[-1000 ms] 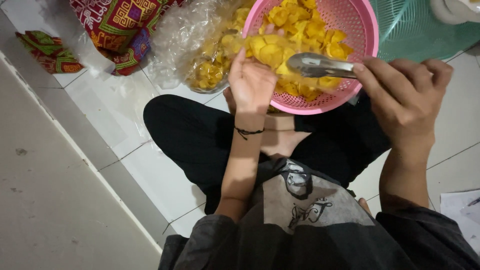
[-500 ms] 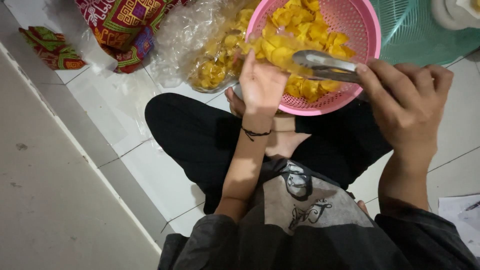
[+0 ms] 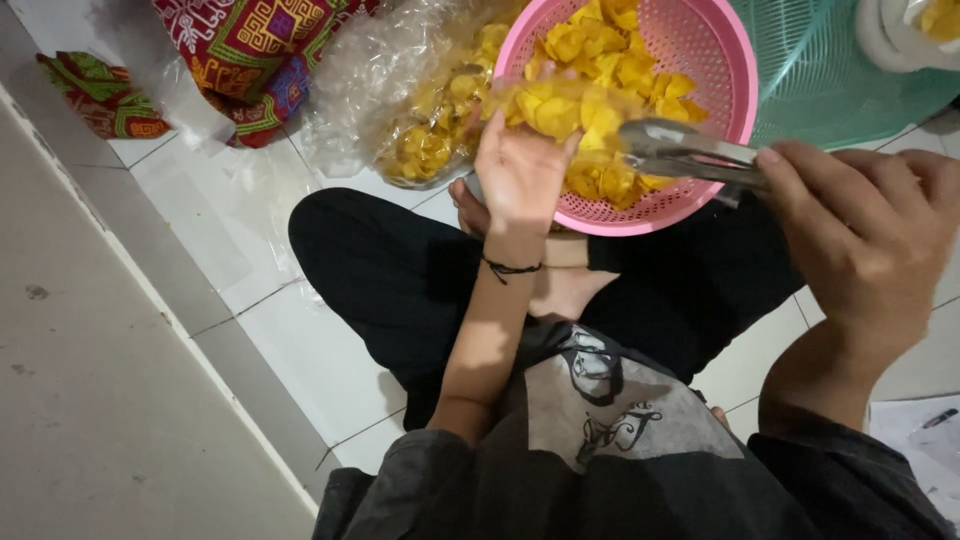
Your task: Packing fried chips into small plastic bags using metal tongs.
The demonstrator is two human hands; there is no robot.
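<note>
The yellow chips fill the pink basket that rests on the person's crossed legs, with more in a clear bag just left of it on the tiled floor. The right hand is closed around metal tongs whose tips lie in the chips, while the left hand is curled at the near rim holding up a small clear bag (partly filled, its mouth hard to make out). To load well, I judge the small bag's mouth should be kept wide and close to the tong tips, over the basket so strays fall back in, with light pinches so chips do not crack; a patterned cloth and a green basket lie beyond.
</note>
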